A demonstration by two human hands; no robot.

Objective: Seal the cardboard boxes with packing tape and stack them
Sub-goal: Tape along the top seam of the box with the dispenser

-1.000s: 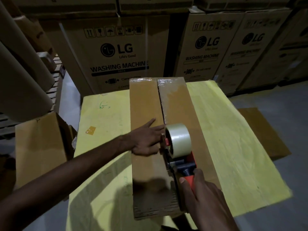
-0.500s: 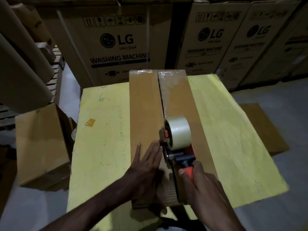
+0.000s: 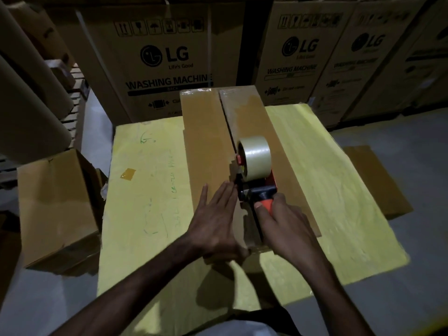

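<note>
Taping the middle seam of a box lying from 6 to 12 o'clock on a yellow table.

Pressing the left hand flat on the box's near end, fingers straight and slightly apart, tips just beside the tape dispenser; gripping its orange handle in the right hand, fingers curled tight round it, tape roll upright over the seam. At 9 o'clock a spare box on the floor; at 12 o'clock washing-machine cartons.

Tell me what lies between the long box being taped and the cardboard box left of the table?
Head view: yellow tabletop, with a small tape scrap and green scribbles, separates the long box from the left box.
</note>
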